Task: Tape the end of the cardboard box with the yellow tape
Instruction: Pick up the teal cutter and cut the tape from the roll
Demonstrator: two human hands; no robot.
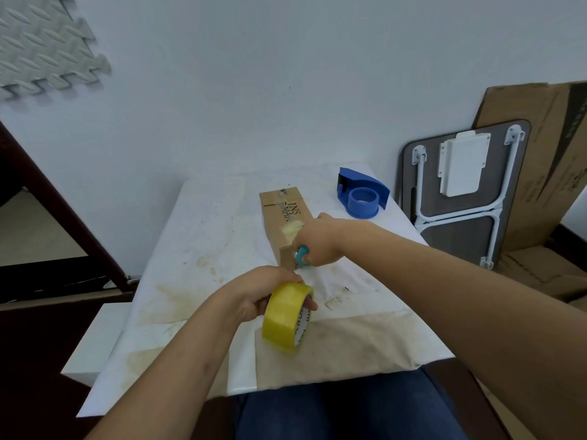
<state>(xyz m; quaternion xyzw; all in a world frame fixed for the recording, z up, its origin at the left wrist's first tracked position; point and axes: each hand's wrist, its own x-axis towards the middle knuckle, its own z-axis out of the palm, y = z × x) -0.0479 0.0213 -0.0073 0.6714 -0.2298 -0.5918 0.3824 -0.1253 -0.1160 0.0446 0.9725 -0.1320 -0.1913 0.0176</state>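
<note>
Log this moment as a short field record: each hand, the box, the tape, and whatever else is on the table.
left hand: grips the yellow tape roll, held above the table
right hand: at the near end of the cardboard box, holding a teal-handled tool; tool type unclear
cardboard box: lying lengthwise on the white table
near end taped: cannot tell
blue tape dispenser: far right of table, untouched

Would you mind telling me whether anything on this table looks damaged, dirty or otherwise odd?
The white table covering is blotched with yellowish-brown stains, heaviest toward the near edge. The cardboard box has a pale, scuffed patch on top beside the right hand, and small scraps lie near the yellow tape.
</note>
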